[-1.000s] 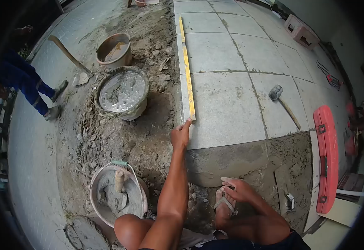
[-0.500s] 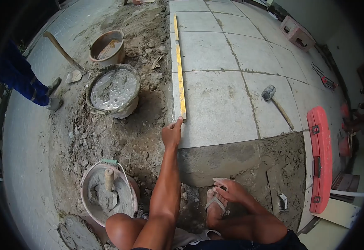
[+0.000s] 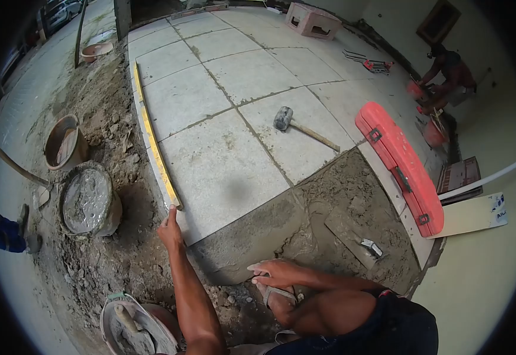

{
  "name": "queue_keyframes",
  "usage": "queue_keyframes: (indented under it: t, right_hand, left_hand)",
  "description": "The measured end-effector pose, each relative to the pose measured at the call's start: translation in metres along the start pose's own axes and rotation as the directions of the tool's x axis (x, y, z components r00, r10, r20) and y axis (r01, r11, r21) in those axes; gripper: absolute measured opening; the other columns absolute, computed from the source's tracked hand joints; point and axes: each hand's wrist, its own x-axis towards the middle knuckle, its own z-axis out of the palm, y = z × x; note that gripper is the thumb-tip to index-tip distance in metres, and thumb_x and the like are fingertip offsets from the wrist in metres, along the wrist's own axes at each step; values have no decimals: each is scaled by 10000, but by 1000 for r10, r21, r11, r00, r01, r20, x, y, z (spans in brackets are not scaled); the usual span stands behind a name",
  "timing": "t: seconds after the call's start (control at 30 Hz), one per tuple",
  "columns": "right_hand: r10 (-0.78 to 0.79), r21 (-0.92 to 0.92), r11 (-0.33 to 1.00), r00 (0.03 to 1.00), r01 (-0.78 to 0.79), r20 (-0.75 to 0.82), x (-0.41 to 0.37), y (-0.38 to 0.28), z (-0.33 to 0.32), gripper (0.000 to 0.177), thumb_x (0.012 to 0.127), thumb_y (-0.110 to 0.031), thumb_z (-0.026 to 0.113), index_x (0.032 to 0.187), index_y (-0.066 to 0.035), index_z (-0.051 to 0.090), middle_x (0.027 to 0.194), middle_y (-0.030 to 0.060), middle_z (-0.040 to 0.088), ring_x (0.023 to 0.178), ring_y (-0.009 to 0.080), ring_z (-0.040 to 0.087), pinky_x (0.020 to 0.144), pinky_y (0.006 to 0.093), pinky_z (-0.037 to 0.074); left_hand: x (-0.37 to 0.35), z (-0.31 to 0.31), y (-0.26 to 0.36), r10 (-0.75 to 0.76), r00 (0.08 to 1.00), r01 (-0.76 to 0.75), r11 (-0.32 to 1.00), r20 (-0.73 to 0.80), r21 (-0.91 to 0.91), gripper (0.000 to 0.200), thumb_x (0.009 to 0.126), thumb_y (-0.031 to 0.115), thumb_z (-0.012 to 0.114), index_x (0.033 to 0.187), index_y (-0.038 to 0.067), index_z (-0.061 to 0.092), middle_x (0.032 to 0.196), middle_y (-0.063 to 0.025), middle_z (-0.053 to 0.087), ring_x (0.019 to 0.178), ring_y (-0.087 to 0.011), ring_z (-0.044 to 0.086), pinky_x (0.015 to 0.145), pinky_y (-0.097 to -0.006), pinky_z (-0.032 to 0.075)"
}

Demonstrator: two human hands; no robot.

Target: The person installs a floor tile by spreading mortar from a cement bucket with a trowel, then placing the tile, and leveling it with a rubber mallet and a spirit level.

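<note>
One hold unchanged: left hand [image 3: 171,235] still pinches yellow straightedge [image 3: 154,145] on floor tiles [image 3: 210,177]; right hand [image 3: 278,272] loose, empty, beside mortar bed [image 3: 252,236].

Yellow lvl [image 3: 155,147], red hard case [image 3: 401,168].

The tiles [image 3: 204,163] bear a yellow bar [image 3: 154,142] at ten o'clock, block [image 3: 313,21] and mallet [image 3: 282,118] toward one, red case [image 3: 397,168] at three.
</note>
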Motion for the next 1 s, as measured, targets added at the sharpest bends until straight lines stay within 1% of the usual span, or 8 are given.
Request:
queue_keyframes:
  t: [0.13,0.2,0.27,0.4,0.5,0.7,0.83,1.0]
  right_hand:
    - [103,-19,995,993,-102,55,-6,-45,-52,556,1037,-447,588,1385,-16,621,1178,244,729,1069,394,711,934,461,544]
    - [12,342,939,990,37,-141,-14,-102,-110,446,1060,-358,579,1317,-1,654,1095,241,744,982,343,737,876,426,552]
    - [-295,43,921,767,386,-569,-28,-148,-150,323,1065,-250,579,1241,-2,688,980,204,752,873,284,748,787,393,556]
    - [-502,-166,802,496,574,-708,-12,-172,-162,235,1042,-169,582,1109,16,710,860,193,737,754,348,738,670,438,552]
    - [-243,-526,843,954,116,-179,36,-126,-134,267,971,-236,638,854,3,658,733,263,674,714,464,688,643,534,530]
    - [-366,-244,930,729,274,-578,-1,-175,-163,293,989,-290,630,878,-21,668,707,219,658,671,441,672,611,526,515]
    - [-54,-357,932,948,-66,-315,24,-97,-128,398,966,-377,669,929,18,687,768,245,683,772,470,693,686,554,525]
    - [2,-118,992,969,-33,-248,10,-51,-55,463,942,-419,691,946,44,693,793,267,689,828,509,688,746,580,522]
  left_hand:
    - [5,2,-6,25,997,-21,998,77,-58,675,908,570,753,974,-101,775,756,-42,639,697,-156,530,684,-345,462]
    - [4,3,-4,27,997,-26,999,69,-23,660,913,564,754,953,-94,771,730,-25,623,673,-150,513,659,-345,453]
    - [6,2,-9,28,998,-25,998,51,-63,626,925,549,752,908,-76,755,722,-18,621,666,-140,512,643,-344,438]
    - [0,2,-2,56,995,-47,992,77,-121,592,936,536,749,834,-47,725,726,-15,619,663,-130,507,626,-337,425]
    - [-1,2,-2,68,996,-61,992,57,-109,589,941,533,744,812,-40,711,728,-18,622,651,-126,501,607,-333,410]
    - [-3,3,0,59,988,-44,993,143,-108,576,947,531,733,790,-20,678,704,-12,587,644,-132,483,597,-334,398]
    - [5,4,-5,54,992,-40,991,112,-126,581,950,547,720,731,19,612,674,10,513,631,-138,446,584,-350,371]
    - [10,4,-8,63,995,-63,998,72,-1,663,935,591,713,798,-57,679,728,-45,585,664,-170,496,616,-364,416]
